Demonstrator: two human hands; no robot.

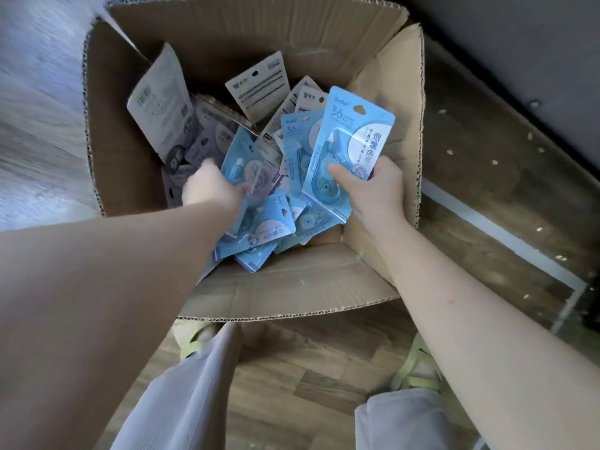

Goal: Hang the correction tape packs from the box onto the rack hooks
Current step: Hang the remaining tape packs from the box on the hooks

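An open cardboard box [227,37] stands on the floor below me, holding several correction tape packs, blue ones [259,228] near me and grey and purple ones [162,108] farther back. My right hand [376,190] grips a blue pack [347,147] upright over the box's right side, thumb across its front. My left hand [211,186] reaches down into the box and its fingers close on another blue pack [240,160] in the pile; the fingertips are hidden. No rack or hooks are in view.
The box flaps stand open on all sides, the near flap [285,287] folded toward my legs. Dark wooden floor [324,368] runs under my feet in green sandals [418,368]. A dark wall or base [519,43] lies at the right.
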